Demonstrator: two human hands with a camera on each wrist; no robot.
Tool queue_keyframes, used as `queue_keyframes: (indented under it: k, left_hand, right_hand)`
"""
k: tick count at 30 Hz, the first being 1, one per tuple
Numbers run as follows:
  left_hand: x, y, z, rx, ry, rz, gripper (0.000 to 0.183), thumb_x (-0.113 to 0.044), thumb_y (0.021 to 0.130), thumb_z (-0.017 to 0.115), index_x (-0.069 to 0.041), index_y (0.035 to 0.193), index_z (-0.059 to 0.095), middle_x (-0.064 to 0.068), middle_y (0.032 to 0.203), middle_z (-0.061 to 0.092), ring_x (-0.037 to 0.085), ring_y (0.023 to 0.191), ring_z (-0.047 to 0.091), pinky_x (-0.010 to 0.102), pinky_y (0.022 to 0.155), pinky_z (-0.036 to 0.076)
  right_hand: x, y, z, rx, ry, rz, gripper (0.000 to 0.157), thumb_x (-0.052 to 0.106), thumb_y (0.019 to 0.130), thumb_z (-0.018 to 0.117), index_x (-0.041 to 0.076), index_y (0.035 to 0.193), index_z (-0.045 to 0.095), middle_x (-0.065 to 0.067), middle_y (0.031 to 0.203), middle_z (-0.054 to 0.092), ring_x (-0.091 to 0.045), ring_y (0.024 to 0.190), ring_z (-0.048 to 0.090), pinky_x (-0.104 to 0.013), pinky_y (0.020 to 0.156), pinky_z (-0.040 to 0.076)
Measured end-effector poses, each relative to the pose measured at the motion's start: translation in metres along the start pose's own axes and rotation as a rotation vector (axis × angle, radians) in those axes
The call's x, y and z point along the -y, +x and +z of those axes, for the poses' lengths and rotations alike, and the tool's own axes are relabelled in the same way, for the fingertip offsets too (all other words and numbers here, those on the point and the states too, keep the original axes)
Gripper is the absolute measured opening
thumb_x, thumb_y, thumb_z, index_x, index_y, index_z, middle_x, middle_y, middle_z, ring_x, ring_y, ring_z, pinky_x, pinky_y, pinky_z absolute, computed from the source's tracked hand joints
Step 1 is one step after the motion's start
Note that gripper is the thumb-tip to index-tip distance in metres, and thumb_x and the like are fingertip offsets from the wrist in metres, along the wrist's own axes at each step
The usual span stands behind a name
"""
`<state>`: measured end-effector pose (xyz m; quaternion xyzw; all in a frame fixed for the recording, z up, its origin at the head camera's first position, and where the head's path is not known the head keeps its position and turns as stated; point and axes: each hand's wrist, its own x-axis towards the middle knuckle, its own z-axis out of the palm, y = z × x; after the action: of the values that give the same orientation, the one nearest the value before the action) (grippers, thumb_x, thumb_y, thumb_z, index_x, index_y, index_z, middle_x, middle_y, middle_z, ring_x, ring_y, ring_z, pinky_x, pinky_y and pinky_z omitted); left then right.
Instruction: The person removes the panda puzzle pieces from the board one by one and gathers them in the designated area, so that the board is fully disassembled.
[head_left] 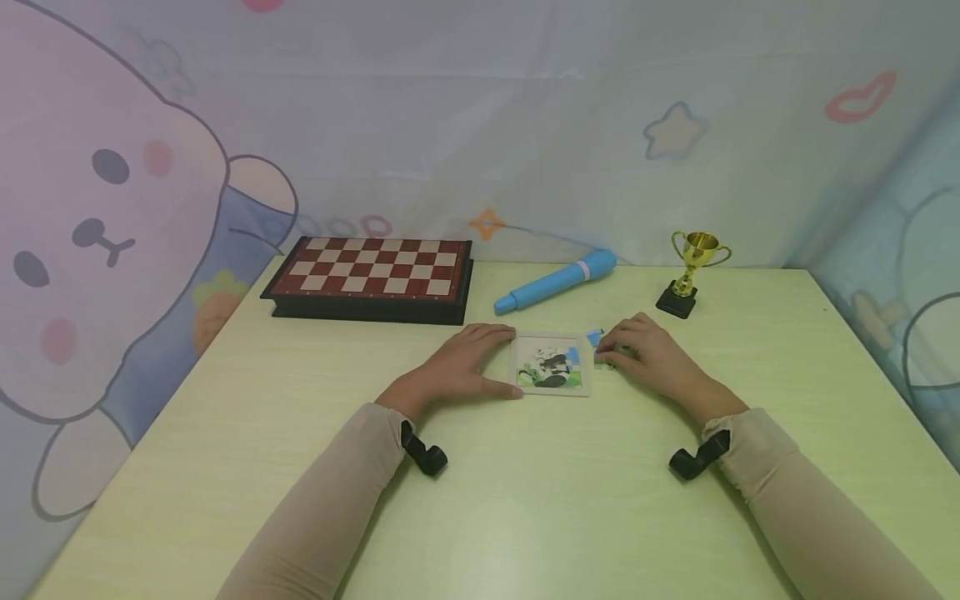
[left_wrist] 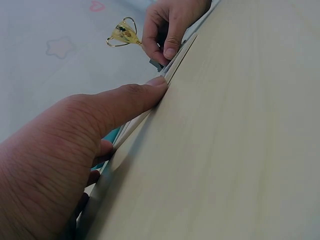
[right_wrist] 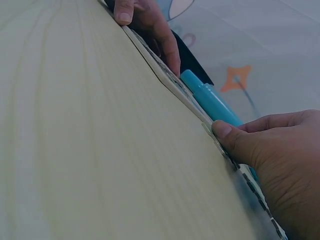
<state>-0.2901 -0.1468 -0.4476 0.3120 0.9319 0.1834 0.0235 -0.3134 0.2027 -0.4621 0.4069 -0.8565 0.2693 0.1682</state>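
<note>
Soft, even light washes the table point(head_left: 495, 467), with a pale glare on the near side of the puzzle frame point(head_left: 555, 393). Shadows edge the sleeves point(head_left: 318, 500), also nearer than the frame. The head view is moderately bright, its detail inside the frame slightly smudged; both wrist views look dimmer and cooler, the left one showing a blurry dark shadow alongside the frame
</note>
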Motion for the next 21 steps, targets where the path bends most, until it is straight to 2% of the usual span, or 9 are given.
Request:
queue_keyframes:
  k: [13,21]
  left_hand:
    - [0.0013,-0.0001,0.0008,-0.008,-0.002,0.003,0.100,-0.076,0.079,0.064,-0.019,0.156,0.037,-0.002,0.160,0.035,0.018,0.148,0.026,0.042,0.120,0.022]
    - [0.0013,0.0003,0.0004,0.002,-0.005,-0.003,0.100,-0.076,0.079,0.065,-0.020,0.156,0.037,-0.002,0.160,0.034,0.018,0.148,0.025,0.043,0.120,0.022]
  right_hand:
    - [-0.0028,0.0003,0.0013,-0.003,0.015,-0.037,0.015,0.009,0.085,0.080,0.016,0.097,0.076,0.003,0.096,0.070,-0.019,0.094,0.053,-0.036,0.080,0.043]
    - [0.0041,0.0001,-0.0026,-0.030,0.034,-0.007,0.015,0.008,0.089,0.076,0.014,0.102,0.075,0.001,0.101,0.070,-0.017,0.096,0.054,-0.037,0.080,0.044]
